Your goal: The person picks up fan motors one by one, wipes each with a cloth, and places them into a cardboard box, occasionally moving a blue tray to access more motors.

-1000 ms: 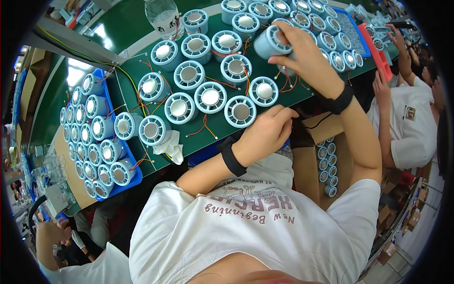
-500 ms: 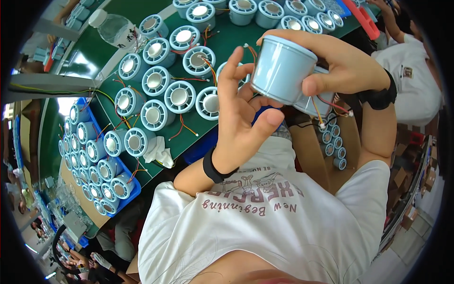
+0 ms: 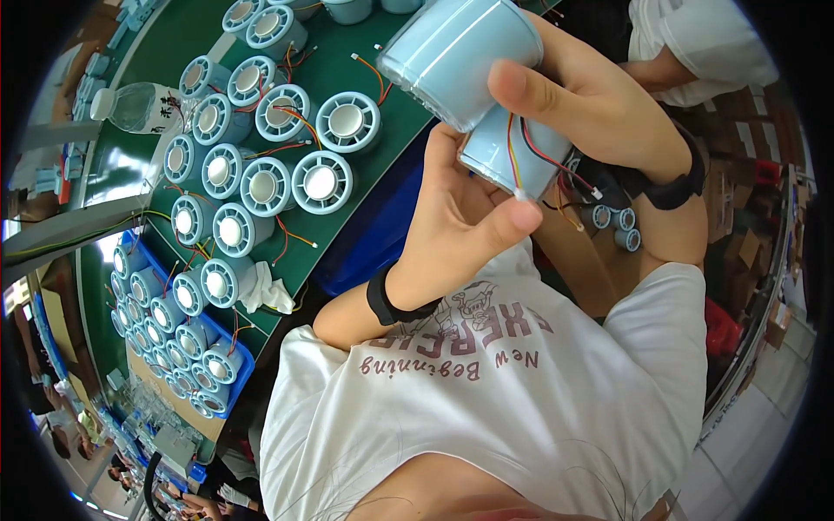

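Note:
My right hand (image 3: 578,104) is closed around two light-blue cup-shaped units, held one over the other. The upper unit (image 3: 469,56) lies tilted, its smooth side facing me. Below it sits the lower unit (image 3: 508,152), with red, black and yellow wires hanging down to small white connectors (image 3: 519,193). My left hand (image 3: 460,230) is at the lower unit's left end, its fingers curled behind it and partly hidden. The left thumb lies in front, by a white connector. On the green table (image 3: 395,143) to the left stand several similar units (image 3: 321,182) with ribbed rims and silver discs.
A blue tray (image 3: 239,369) full of such units stands at the left. Near the table edge lies a crumpled white cloth (image 3: 268,291); a clear bottle (image 3: 139,108) lies farther back. More units (image 3: 625,239) sit in a cardboard box at right. Another person's sleeve (image 3: 725,43) shows at far right.
Both held units have risen in the view, and the lower one shows more. My left hand has come in against the lower unit. The table has shifted leftward in the view.

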The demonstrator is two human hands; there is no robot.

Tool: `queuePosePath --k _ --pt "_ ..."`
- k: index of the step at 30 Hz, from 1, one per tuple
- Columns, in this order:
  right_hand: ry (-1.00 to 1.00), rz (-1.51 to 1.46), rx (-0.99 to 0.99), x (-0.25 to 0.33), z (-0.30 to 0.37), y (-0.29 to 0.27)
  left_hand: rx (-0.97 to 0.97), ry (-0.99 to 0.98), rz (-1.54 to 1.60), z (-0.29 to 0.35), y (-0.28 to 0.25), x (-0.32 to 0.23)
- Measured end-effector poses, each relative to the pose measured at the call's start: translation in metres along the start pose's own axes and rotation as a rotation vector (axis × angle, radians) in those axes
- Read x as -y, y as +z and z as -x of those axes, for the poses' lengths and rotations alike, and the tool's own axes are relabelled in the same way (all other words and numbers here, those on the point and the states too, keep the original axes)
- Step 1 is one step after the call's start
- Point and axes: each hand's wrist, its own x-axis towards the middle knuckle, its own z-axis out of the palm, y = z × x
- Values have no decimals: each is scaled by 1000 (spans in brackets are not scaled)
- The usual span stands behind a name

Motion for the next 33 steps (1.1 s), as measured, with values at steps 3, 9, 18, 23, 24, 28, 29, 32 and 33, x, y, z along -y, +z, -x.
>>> queuePosePath --k 3,9,18,23,24,28,29,32,33 --pt "993 -660 -275 29 3 4 34 7 10 -4 1 0" --pt "697 -796 -428 -13 75 9 88 78 18 -3 -1 -5" --pt "1031 -360 -541 58 240 20 80 113 -531 -12 -19 15" --pt "1558 -105 -526 101 352 71 147 104 -817 -36 -17 49" --pt "1592 11 -379 102 369 82 261 178 -1075 -43 -19 63" --pt "1749 283 103 88 429 133 617 196 -1444 -33 -19 129" --pt "1753 284 96 85 440 146 625 198 -1443 -26 -20 143" --pt "1742 434 224 73 458 178 695 207 -1637 0 -20 169" --pt "1742 432 217 71 462 186 700 208 -1641 -2 -20 169"
